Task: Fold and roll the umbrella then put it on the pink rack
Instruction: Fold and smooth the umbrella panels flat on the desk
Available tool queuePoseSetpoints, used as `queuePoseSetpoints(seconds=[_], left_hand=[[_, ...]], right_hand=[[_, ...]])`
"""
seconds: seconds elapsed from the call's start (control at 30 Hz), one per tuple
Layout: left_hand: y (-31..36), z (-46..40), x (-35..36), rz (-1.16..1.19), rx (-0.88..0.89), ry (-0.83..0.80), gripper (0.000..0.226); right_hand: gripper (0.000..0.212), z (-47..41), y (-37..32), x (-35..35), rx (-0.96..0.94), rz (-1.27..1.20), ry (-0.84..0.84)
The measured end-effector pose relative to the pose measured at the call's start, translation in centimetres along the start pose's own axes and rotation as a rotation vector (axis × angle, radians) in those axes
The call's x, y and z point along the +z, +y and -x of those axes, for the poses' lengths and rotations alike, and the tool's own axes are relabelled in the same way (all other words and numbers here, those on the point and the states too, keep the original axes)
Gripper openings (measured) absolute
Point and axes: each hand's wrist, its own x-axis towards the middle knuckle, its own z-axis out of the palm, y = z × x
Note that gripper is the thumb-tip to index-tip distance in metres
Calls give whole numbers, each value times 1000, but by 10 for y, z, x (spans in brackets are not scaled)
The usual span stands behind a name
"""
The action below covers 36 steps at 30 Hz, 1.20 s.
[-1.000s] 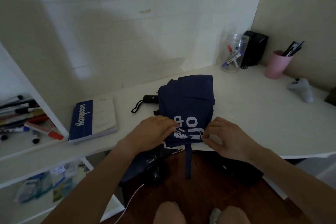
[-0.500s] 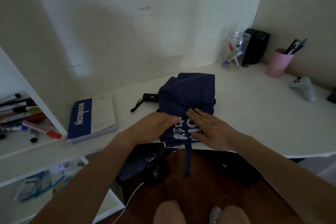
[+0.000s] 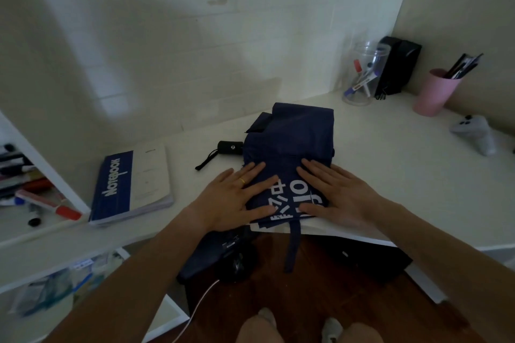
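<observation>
Flat and spread, both hands press the umbrella (image 3: 289,153) without gripping it: the left hand (image 3: 235,198) on its left edge, the right hand (image 3: 338,193) on its right, fingers straight. This pressing probably smooths the folded canopy so it will roll tightly. The umbrella lies at the near edge of the white desk (image 3: 404,175), its strap (image 3: 292,248) hanging over the front and its handle (image 3: 230,147) poking out leftward. A notebook (image 3: 131,184) sits to the left; a pink cup (image 3: 436,92) and clear jar (image 3: 362,75) stand by the walls.
</observation>
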Motion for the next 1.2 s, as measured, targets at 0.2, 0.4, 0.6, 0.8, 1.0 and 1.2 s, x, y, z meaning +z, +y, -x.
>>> queuePoseSetpoints(seconds=[0.2, 0.4, 0.6, 0.8, 1.0, 1.2], left_hand=[[-8, 2, 1, 48, -31, 14, 72], [-6, 4, 2, 47, -23, 53, 72], [-5, 5, 2, 34, -27, 39, 72], [-4, 5, 2, 25, -32, 57, 72], [-3, 5, 2, 36, -47, 36, 72], [-1, 7, -2, 89, -47, 72, 79]], right_hand=[[79, -4, 5, -11, 54, -243, 204], [49, -35, 24, -50, 534, -891, 792], [62, -66, 29, -68, 499, -1331, 577], [56, -38, 13, -84, 276, -1401, 727], [62, 22, -12, -44, 81, -1005, 660], [63, 39, -13, 13, 146, -967, 509]])
